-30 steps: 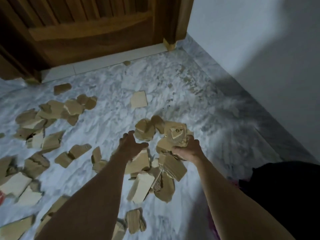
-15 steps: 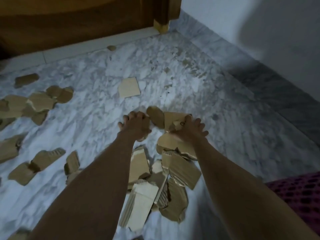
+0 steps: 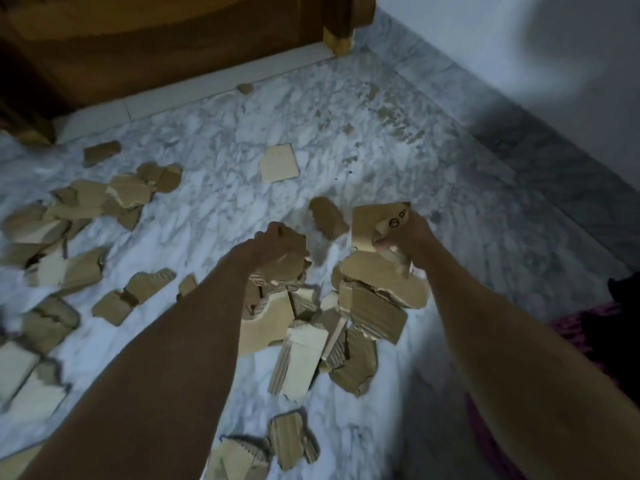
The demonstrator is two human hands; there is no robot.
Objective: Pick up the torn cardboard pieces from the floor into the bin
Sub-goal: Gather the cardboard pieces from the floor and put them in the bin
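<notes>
While the marble floor (image 3: 214,209) is lying pale and veined beneath us, we are finding torn cardboard pieces (image 3: 86,216) scattered thickly along its left side, tan and ragged-edged, several overlapping in a loose heap. Some are showing a paler inner face, others the ribbed corrugation along their torn borders. Farther back, a wooden door (image 3: 156,46) is running across the top of the view, dark brown and smooth, with a light threshold strip at its foot.

Moving toward the middle, our left hand (image 3: 273,244) is curling its fingers down over a clump of brown scraps (image 3: 291,265); its grip is closed tightly around them, knuckles up. Below it, a central pile (image 3: 301,341) is resting on the floor, made of flat slabs, fluted strips and jagged shards lying across one another. One squarish pale piece (image 3: 279,163) is lying alone, well apart behind the hands, and a rounded brown scrap (image 3: 327,217) is sitting between the two hands.

To the right, our right hand (image 3: 408,237) is clutching a wad of several pieces (image 3: 374,244), its grip wrapped firmly about them; the topmost sheet is bearing dark printed marks. Beyond it, a grey wall (image 3: 519,46) is meeting the floor along a marble skirting. At the far right edge, a dark pinkish perforated surface (image 3: 568,327) is just showing; we cannot tell what it is.
</notes>
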